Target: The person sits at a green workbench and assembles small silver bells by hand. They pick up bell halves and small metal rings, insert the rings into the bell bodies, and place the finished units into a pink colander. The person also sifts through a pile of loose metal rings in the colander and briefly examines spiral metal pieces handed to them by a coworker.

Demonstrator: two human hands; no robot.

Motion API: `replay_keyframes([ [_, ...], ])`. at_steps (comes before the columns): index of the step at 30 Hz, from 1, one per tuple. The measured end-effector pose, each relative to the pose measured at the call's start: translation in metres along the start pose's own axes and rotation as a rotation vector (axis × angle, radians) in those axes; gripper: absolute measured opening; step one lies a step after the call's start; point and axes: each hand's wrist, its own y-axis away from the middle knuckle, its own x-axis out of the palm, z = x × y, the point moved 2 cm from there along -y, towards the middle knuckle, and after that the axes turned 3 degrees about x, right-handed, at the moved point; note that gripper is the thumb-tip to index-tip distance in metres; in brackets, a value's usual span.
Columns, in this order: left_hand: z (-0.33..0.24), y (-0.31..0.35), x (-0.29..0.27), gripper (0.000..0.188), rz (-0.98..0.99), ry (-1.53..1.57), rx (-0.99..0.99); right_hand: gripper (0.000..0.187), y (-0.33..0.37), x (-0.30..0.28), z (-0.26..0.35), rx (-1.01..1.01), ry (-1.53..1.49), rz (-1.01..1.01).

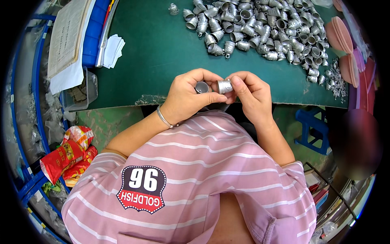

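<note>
The left hand (189,97) pinches a small metal cup (201,87), open mouth up, between thumb and fingers. The right hand (250,93) grips a second cup (224,86) just beside it, the two nearly touching. Both are held over the near edge of the green mat (158,49). Beyond the hands lies a heap of like cups (260,32). The hold is by fingertips only; a slip could drop either cup off the edge into the lap.
</note>
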Motion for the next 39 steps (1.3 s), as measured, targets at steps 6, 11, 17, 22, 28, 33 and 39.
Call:
replay_keyframes([
  [6, -0.001, 0.001, -0.002, 0.029, 0.070, -0.204, 0.019, 0.018, -0.002, -0.002, 0.001, -0.005, -0.042, 0.007],
  [11, -0.004, -0.002, -0.005, 0.033, -0.003, -0.096, 0.105, 0.030, 0.000, 0.001, 0.001, -0.370, 0.055, 0.033],
  [17, -0.009, -0.002, -0.005, 0.032, -0.035, -0.214, 0.298, 0.025, -0.001, -0.007, 0.006, -0.397, 0.301, 0.030],
  [22, -0.010, -0.003, -0.004, 0.031, -0.022, -0.246, 0.464, 0.020, -0.002, -0.002, -0.001, -0.396, 0.208, 0.053],
  [28, -0.005, -0.002, -0.011, 0.036, -0.001, -0.068, 0.411, 0.017, -0.008, -0.004, 0.010, -0.446, 0.510, -0.066],
  [33, 0.003, -0.008, -0.021, 0.035, 0.010, 0.844, -0.105, 0.020, -0.027, -0.017, 0.020, -0.491, 0.832, -0.273],
  [39, 0.000, -0.012, -0.019, 0.011, 0.152, 0.913, -0.177, 0.035, -0.053, -0.003, 0.014, -0.581, 1.310, -0.337],
])
